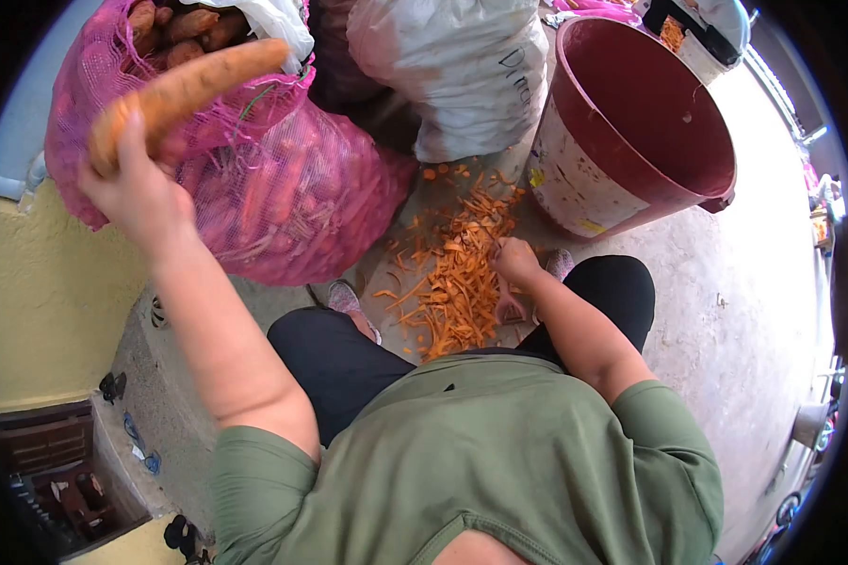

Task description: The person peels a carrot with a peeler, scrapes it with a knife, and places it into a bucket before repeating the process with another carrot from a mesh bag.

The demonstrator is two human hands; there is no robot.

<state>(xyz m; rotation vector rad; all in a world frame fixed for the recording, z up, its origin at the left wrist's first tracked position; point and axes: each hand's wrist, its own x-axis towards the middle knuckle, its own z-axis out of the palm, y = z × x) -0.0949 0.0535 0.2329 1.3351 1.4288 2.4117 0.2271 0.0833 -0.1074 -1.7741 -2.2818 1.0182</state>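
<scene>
My left hand is raised at the left and closed around the thick end of a large orange carrot. The carrot tilts up to the right, in front of the open mouth of a pink mesh sack full of carrots. Low between my knees, my right hand is closed on a reddish peeler, whose forked head points toward me. Just beside it, a heap of orange carrot peelings lies on the ground. The fingers of my right hand are partly hidden.
A big dark red bucket with a stained white label stands at the right. Behind the peelings is a full white sack with writing on it. A yellow wall is at the left, and concrete floor stretches out to the right.
</scene>
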